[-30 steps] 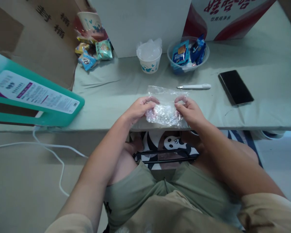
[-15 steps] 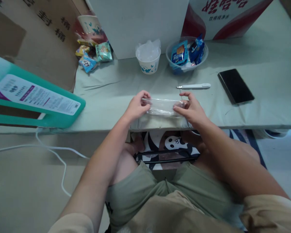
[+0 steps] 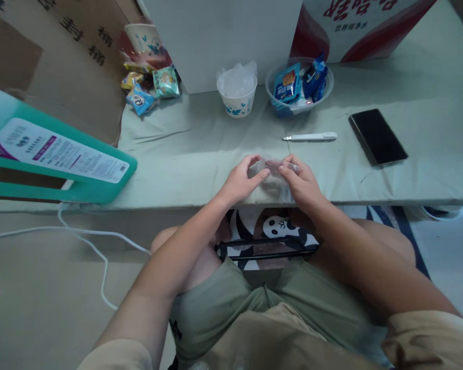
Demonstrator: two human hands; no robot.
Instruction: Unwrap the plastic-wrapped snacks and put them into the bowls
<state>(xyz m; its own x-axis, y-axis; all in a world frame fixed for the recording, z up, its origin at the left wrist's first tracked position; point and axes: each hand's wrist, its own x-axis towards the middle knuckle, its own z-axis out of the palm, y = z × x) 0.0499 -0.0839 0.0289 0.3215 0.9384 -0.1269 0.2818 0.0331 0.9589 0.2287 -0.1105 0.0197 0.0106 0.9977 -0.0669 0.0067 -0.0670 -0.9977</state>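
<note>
A clear plastic bag (image 3: 273, 172), folded small, sits at the near edge of the low table (image 3: 200, 154). My left hand (image 3: 241, 182) pinches its left end and my right hand (image 3: 301, 182) pinches its right end. The two hands nearly touch over the bag. Most of the bag is hidden under my fingers.
Beyond my hands lie a white pen-like tool (image 3: 310, 136) and a black phone (image 3: 377, 136). A paper cup lined with plastic (image 3: 237, 95) and a clear bowl of blue packets (image 3: 299, 82) stand further back. Snack packets (image 3: 148, 87) lie at back left. A teal stool (image 3: 57, 159) stands at the left.
The bag went from spread out to folded into a strip, then smaller. My left hand moved right, so both hands have come close together.
</note>
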